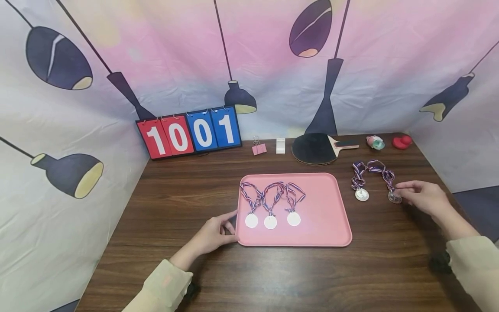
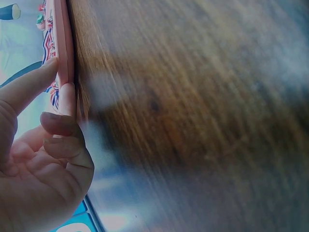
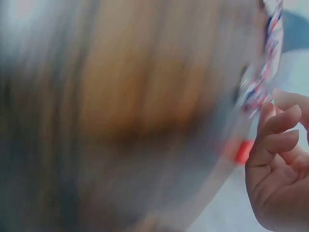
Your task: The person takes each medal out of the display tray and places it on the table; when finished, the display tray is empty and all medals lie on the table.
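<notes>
On the table lies a pink tray (image 1: pixel 323 212) bearing three round medals (image 1: pixel 293 219) with striped ribbons. My left hand (image 1: pixel 214 232) holds the tray's left edge; thumb and index finger touch the rim, and in the left wrist view the other fingers are curled. Off to the right, my right hand (image 1: pixel 426 197) pinches a medal (image 1: pixel 394 197) near its ribbon knot, with thumb and index finger meeting there in the right wrist view. Beside it lies another medal (image 1: pixel 361 194), its ribbon looping towards the pinched one.
Along the back stand a flip scoreboard (image 1: pixel 189 134), a pink binder clip (image 1: pixel 259 148), a small white holder (image 1: pixel 280 146), a table tennis bat (image 1: pixel 315 149), a small pink and green figure (image 1: pixel 375 142) and a red toy duck (image 1: pixel 402 142). A printed cloth (image 1: pixel 265 52) hangs behind.
</notes>
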`<state>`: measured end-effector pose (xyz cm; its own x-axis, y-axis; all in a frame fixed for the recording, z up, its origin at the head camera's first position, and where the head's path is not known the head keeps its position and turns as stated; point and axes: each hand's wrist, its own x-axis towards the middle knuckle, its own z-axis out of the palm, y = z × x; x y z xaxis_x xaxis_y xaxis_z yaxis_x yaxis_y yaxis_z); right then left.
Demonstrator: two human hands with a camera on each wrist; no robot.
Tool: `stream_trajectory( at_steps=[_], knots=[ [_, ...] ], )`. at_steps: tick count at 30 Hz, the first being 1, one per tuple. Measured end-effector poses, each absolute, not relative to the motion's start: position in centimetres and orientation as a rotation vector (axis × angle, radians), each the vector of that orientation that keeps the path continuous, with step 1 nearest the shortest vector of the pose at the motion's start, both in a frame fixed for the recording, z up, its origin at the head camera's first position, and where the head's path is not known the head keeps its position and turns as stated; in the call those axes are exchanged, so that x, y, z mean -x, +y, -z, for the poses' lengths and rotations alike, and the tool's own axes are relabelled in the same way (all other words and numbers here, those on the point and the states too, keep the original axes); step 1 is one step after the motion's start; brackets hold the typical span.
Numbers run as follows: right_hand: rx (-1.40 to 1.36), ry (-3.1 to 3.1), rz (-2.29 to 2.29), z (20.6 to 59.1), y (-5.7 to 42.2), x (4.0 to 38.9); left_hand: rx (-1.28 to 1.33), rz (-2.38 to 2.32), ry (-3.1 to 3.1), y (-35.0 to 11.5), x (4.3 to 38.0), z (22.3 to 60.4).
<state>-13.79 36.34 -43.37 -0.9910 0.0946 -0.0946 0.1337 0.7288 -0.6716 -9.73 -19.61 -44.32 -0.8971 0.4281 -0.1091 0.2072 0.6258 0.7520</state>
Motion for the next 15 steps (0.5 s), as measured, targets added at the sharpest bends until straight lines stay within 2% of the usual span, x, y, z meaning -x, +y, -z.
stream_trajectory(
  at_steps=[8,15],
  knots=[
    [0.153,2.922,1.194,41.4,27.4,13.4,-0.504,-1.127,2.579,-19.6,9.6,44.2],
    [0.404,2.844,1.212,41.5,20.6,12.6,-0.513,-1.133,2.577,-19.6,9.6,44.2]
  ],
)
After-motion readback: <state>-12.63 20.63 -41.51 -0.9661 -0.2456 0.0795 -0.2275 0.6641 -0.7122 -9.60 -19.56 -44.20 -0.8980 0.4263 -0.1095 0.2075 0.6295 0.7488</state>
